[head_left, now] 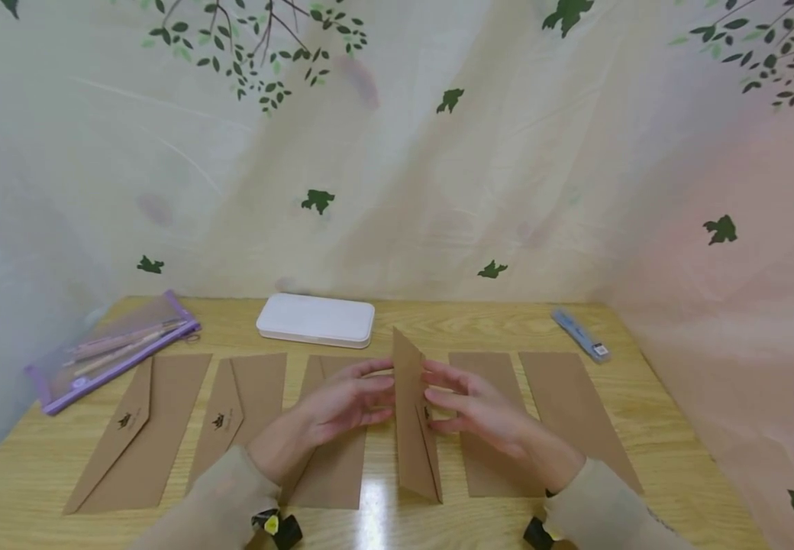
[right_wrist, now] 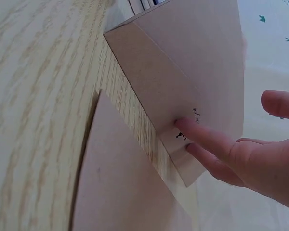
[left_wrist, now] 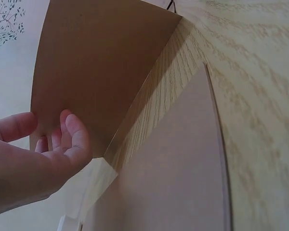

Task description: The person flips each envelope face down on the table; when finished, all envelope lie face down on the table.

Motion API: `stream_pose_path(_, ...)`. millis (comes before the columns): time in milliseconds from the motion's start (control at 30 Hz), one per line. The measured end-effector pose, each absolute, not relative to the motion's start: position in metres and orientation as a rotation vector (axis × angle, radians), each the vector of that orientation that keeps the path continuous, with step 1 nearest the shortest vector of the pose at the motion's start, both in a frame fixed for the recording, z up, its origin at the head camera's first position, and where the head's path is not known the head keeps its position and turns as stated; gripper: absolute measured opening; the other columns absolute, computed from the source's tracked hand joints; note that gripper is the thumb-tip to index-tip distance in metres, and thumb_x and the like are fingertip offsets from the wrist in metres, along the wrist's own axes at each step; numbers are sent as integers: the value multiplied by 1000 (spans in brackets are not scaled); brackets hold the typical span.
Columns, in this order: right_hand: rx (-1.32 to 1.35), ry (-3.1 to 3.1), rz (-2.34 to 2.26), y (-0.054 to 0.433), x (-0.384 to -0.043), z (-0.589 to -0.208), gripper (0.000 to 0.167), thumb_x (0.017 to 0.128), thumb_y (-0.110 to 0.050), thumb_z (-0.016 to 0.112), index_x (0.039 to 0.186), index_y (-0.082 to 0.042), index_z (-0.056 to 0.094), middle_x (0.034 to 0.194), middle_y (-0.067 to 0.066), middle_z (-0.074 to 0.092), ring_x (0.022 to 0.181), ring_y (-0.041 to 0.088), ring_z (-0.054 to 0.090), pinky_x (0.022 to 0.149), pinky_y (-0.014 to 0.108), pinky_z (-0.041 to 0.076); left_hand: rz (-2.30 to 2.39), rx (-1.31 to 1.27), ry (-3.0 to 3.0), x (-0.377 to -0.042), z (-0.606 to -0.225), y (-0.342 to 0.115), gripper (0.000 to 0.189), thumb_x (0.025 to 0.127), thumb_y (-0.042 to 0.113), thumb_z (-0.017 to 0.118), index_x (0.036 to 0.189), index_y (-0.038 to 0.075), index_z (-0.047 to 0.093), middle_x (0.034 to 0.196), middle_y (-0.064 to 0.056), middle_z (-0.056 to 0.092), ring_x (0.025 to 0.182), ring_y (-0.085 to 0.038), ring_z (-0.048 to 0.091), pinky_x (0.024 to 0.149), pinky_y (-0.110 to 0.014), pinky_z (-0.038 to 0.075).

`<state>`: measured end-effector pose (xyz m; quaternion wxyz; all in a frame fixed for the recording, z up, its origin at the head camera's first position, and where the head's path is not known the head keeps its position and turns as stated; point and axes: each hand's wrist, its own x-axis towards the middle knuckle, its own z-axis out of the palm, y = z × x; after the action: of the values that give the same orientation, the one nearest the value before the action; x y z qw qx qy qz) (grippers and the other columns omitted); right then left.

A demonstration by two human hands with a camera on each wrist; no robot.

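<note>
A brown paper envelope (head_left: pixel 411 416) stands on its long edge on the table between my two hands. My left hand (head_left: pixel 349 401) touches its plain face with the fingertips; in the left wrist view the thumb (left_wrist: pixel 19 126) is at the envelope's edge. From the other side, the fingers of my right hand (head_left: pixel 482 405) rest against the flap face, near a small dark crown print, as the right wrist view shows. The right thumb (right_wrist: pixel 279 103) is spread away from the paper. Under my left forearm lies another envelope (head_left: pixel 338 466), and a further one (head_left: pixel 496 458) is under the right.
Two envelopes with crown-printed flaps, one outer (head_left: pixel 170 428) and one inner (head_left: pixel 259 389), lie at left. A plain-sided envelope (head_left: pixel 576 412) lies far right. Behind are a purple-edged pencil pouch (head_left: pixel 122 347), a white case (head_left: pixel 316 319) and a slim blue pack (head_left: pixel 579 334).
</note>
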<state>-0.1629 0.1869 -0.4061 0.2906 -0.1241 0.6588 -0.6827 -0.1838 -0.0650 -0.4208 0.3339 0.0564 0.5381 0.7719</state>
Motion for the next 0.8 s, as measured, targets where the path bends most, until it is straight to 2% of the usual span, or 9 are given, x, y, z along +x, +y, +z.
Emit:
stream_pose_path(200,-329,1747,-1827,187,-163,-405,72,104,-21,59,160,-1,18,163,26,18,145,48,26,103,55,48,2003,152,1406,-184,-420,-62,60,103,14,56,154,-2,28,137,-17,58,115,-24,61,96,-38,50)
stream_pose_path(800,-319,1726,-1844,182,-160,-401,70,105,-22,59,160,-5,21,164,20,21,146,43,28,105,55,47,1990,155,1409,-180,-419,-55,57,101,16,62,150,1,37,122,-10,63,113,-24,59,102,-44,49)
